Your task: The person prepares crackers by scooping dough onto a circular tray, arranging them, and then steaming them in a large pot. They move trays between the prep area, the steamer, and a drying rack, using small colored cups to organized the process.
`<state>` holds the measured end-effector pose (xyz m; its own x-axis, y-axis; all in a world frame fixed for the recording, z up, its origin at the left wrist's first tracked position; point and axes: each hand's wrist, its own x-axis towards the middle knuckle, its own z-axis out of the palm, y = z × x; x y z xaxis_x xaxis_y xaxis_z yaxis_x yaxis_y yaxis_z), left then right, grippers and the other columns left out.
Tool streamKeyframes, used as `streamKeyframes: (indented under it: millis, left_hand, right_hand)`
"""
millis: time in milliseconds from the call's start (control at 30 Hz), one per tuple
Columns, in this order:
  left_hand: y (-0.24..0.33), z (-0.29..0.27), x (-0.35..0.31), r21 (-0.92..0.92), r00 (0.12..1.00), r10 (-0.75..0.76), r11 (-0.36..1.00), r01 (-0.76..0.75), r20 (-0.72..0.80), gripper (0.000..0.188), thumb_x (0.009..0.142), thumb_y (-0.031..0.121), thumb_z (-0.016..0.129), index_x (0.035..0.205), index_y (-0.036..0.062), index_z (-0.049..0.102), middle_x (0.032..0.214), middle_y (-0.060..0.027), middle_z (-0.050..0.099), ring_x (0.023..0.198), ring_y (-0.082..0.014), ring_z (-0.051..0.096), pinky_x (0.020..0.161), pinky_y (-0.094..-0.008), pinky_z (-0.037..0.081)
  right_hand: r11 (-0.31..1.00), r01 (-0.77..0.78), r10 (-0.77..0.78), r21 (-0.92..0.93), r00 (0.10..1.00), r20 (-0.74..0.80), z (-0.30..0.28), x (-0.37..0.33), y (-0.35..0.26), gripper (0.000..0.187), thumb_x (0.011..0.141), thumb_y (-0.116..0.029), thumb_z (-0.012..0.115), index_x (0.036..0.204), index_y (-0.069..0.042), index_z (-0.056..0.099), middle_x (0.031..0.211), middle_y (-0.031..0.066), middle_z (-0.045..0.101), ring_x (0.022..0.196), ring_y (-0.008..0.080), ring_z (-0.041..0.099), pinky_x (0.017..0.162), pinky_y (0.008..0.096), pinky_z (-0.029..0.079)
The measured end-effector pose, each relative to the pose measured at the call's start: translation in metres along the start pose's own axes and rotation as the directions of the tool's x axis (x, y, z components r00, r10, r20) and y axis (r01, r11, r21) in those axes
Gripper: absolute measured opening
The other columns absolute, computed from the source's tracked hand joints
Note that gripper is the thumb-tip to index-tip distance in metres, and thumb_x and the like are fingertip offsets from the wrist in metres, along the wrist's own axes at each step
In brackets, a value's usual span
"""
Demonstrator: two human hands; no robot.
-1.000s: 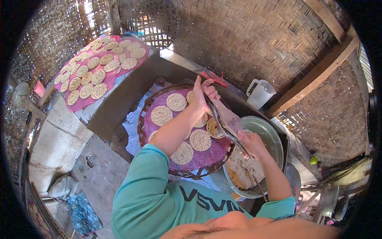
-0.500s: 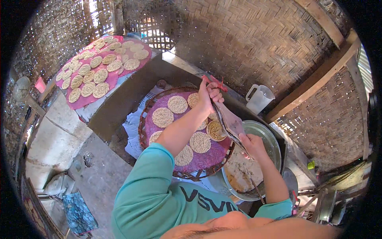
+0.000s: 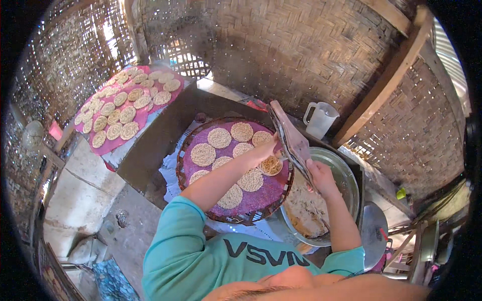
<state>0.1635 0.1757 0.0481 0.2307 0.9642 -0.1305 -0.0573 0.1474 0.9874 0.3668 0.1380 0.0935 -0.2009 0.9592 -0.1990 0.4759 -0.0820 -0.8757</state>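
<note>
A long, flat wooden tool [image 3: 291,135], like a two-piece lever press, slants over the right edge of a round tray [image 3: 292,189] lined with purple cloth. My right hand [image 3: 321,176] is closed round its near end. My left hand [image 3: 274,146] is at the tool's left side, about midway along; its fingers are mostly hidden behind the wood. Just below that hand, a small round frame [image 3: 271,165] holds loose pale strands. Several flat discs of noodle-like strands [image 3: 203,154] lie on the purple cloth. Under my right forearm, a large metal basin [image 3: 354,198] holds pale dough [image 3: 305,208].
Across a dark ledge [image 3: 155,128] at the far left, pink sheets [image 3: 108,145] carry many more strand discs. A clear plastic jug [image 3: 322,120] stands by the woven wall [image 3: 286,50]. A round metal lid [image 3: 374,231] lies right of the basin.
My left hand has come down from the far end of the wooden tool to its middle, near the small round frame. My right hand keeps its grip on the near end.
</note>
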Motion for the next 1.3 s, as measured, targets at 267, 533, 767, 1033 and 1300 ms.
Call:
streamKeyframes:
  millis: [267, 533, 767, 1033, 1300]
  left_hand:
    - [-0.012, -0.016, -0.023, 0.963, 0.935, 0.331, 0.266, 0.036, -0.127, 0.097, 0.070, 0.063, 0.054, 0.139, 0.0121, 0.010, 0.131, -0.0215, 0.035, 0.119, -0.0372, 0.037, 0.098, -0.0561, 0.020]
    - [-0.036, 0.019, -0.042, 0.978, 0.943, 0.308, 0.198, 0.068, -0.128, 0.108, 0.060, 0.054, 0.069, 0.140, 0.0144, 0.007, 0.130, -0.0176, 0.038, 0.125, -0.0402, 0.026, 0.096, -0.0668, 0.011]
    - [-0.021, 0.026, -0.043, 0.939, 0.900, 0.378, 0.332, 0.089, -0.219, 0.108, 0.055, 0.049, 0.074, 0.138, 0.0134, 0.014, 0.121, -0.0164, 0.045, 0.118, -0.0364, 0.036, 0.096, -0.0627, 0.019]
    - [-0.001, 0.030, -0.092, 0.840, 0.905, 0.371, 0.542, -0.030, -0.207, 0.110, 0.053, 0.050, 0.075, 0.136, 0.0045, 0.019, 0.114, -0.0159, 0.053, 0.111, -0.0359, 0.043, 0.095, -0.0531, 0.025]
    - [-0.032, -0.040, -0.197, 0.171, 0.625, 0.418, 0.893, -0.417, -0.659, 0.099, 0.064, 0.024, 0.077, 0.135, -0.0004, 0.013, 0.116, -0.0202, 0.048, 0.100, -0.0254, 0.053, 0.085, -0.0360, 0.044]
  right_hand:
    - [0.912, 0.168, -0.061, 0.375, 0.958, -0.280, 0.002, -0.033, 0.017, 0.040, 0.088, -0.038, 0.049, 0.089, 0.002, 0.056, 0.059, 0.0029, 0.049, 0.042, 0.0107, 0.046, 0.035, 0.0248, 0.038]
    - [0.874, 0.344, -0.224, 0.343, 0.913, -0.342, -0.008, -0.132, 0.092, 0.038, 0.081, -0.033, 0.059, 0.094, 0.002, 0.055, 0.065, 0.0018, 0.051, 0.047, 0.0083, 0.048, 0.041, 0.0226, 0.038]
    - [0.942, 0.123, -0.011, 0.312, 0.941, -0.338, -0.018, -0.199, 0.118, 0.037, 0.076, -0.020, 0.062, 0.102, 0.005, 0.055, 0.073, 0.0043, 0.058, 0.058, 0.0069, 0.051, 0.046, 0.0227, 0.042]
    - [0.940, 0.039, 0.043, 0.339, 0.972, -0.232, -0.003, -0.226, 0.171, 0.027, 0.075, -0.018, 0.063, 0.090, 0.004, 0.056, 0.068, 0.0050, 0.057, 0.054, 0.0075, 0.051, 0.045, 0.0236, 0.042]
    - [0.963, -0.177, 0.134, 0.202, 0.968, 0.210, 0.004, -0.230, 0.226, 0.039, 0.065, -0.030, 0.076, 0.084, 0.001, 0.061, 0.065, 0.0062, 0.058, 0.057, 0.0087, 0.053, 0.049, 0.0254, 0.044]
